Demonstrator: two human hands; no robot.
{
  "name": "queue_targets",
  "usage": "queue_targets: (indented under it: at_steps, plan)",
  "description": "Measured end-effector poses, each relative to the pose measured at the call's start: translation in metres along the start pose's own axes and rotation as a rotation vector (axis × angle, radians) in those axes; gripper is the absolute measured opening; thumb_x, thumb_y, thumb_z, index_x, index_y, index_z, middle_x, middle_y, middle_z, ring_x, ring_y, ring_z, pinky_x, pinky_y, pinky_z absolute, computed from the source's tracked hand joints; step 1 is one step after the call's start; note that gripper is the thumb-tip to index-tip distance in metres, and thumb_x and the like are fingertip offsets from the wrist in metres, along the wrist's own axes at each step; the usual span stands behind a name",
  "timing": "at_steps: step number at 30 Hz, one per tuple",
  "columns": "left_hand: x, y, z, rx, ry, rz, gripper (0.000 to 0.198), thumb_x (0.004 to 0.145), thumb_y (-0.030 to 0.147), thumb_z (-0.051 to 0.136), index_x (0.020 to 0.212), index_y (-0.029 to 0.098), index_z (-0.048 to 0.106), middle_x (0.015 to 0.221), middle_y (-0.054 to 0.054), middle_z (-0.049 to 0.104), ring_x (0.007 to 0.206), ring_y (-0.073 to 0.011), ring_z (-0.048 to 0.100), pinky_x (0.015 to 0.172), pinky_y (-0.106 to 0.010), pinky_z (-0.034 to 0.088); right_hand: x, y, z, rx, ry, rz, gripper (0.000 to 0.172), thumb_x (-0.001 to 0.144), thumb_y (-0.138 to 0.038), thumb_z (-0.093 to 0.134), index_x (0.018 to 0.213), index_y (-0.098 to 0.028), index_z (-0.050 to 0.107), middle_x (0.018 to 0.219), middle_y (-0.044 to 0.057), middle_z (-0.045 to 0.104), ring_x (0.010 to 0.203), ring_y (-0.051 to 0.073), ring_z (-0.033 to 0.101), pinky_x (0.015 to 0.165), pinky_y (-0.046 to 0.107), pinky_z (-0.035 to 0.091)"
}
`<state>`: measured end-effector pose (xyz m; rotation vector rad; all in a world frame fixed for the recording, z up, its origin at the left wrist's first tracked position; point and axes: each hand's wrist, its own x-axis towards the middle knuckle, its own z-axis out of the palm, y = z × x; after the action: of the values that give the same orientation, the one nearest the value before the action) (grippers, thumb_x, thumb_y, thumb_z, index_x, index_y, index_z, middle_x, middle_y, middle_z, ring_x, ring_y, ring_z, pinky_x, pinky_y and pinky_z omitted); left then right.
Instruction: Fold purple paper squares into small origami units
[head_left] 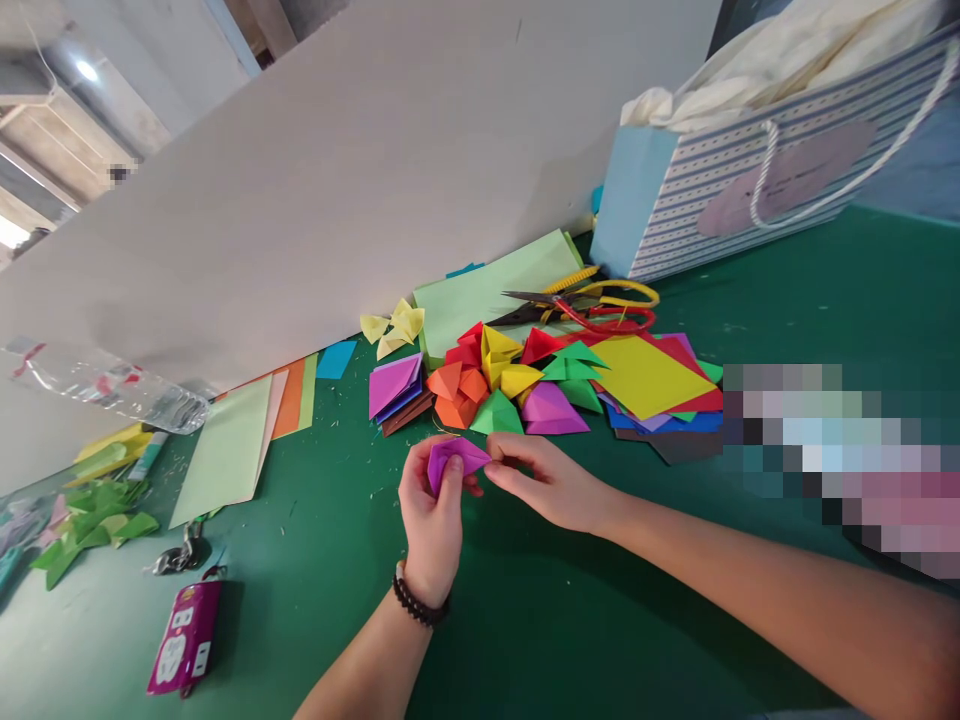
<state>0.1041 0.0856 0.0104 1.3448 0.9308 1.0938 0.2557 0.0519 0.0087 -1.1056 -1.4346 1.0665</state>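
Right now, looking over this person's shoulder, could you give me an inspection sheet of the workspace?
Surface: green tabletop, flecked with small paper scraps.
Job's things: purple folded paper, held between the two hands.
Clutter: pile of folded coloured pieces; flat coloured sheets; scissors; plastic bottle; purple packet; striped gift bag.
Grippers: left hand and right hand both pinch the purple paper.
Cables: nothing seen.
Surroundings: pale board rising behind the table; a blurred patch at right.
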Motion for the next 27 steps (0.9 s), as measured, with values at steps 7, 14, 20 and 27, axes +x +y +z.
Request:
queue_targets:
  at_steps: [7, 14, 20, 27]
  plan:
    - [-0.0015, 0.0049, 0.0015, 0.036, -0.005, -0.033, 0.023, 0.086, 0.037, 0.062, 0.099, 0.020, 0.057, 0.084, -0.001, 0.062, 0.062, -0.0108, 0.058, 0.058, -0.023, 0.050, -0.0008, -0.0003, 0.0000, -0.035, -0.038, -0.031, 0.035, 0.093, -0.035, 0.042, 0.063, -0.022, 0.029, 0.064, -0.005, 0.030, 0.056, 0.010, 0.030, 0.052, 0.026, 0.026]
    - [-0.0015, 0.0078, 0.0039, -0.039, -0.067, -0.050, 0.026, 0.082, 0.034, 0.068, 0.100, 0.019, 0.057, 0.088, -0.002, 0.064, 0.070, -0.0116, 0.061, 0.065, -0.024, 0.053, 0.0004, -0.0021, -0.0019, 0.072, -0.029, -0.022, 0.031, 0.090, -0.031, 0.043, 0.062, -0.021, 0.034, 0.065, -0.003, 0.037, 0.060, 0.011, 0.037, 0.055, 0.026, 0.029]
    - [-0.0013, 0.0073, 0.0043, -0.099, -0.074, -0.086, 0.029, 0.078, 0.028, 0.073, 0.097, 0.019, 0.053, 0.079, 0.001, 0.065, 0.064, -0.0106, 0.062, 0.060, -0.022, 0.052, -0.0012, 0.0010, -0.0012, 0.069, -0.012, 0.033, 0.030, 0.089, -0.030, 0.043, 0.060, -0.021, 0.037, 0.061, -0.004, 0.036, 0.058, 0.011, 0.036, 0.054, 0.026, 0.028]
    - [0.0061, 0.0101, -0.0007, 0.015, -0.048, -0.217, 0.024, 0.074, 0.028, 0.071, 0.091, 0.016, 0.059, 0.077, 0.000, 0.065, 0.060, -0.0101, 0.060, 0.055, -0.022, 0.052, 0.0047, 0.0066, -0.0069, -0.198, -0.008, 0.026, 0.028, 0.092, -0.033, 0.043, 0.068, -0.020, 0.046, 0.060, -0.005, 0.041, 0.054, 0.010, 0.038, 0.051, 0.025, 0.026]
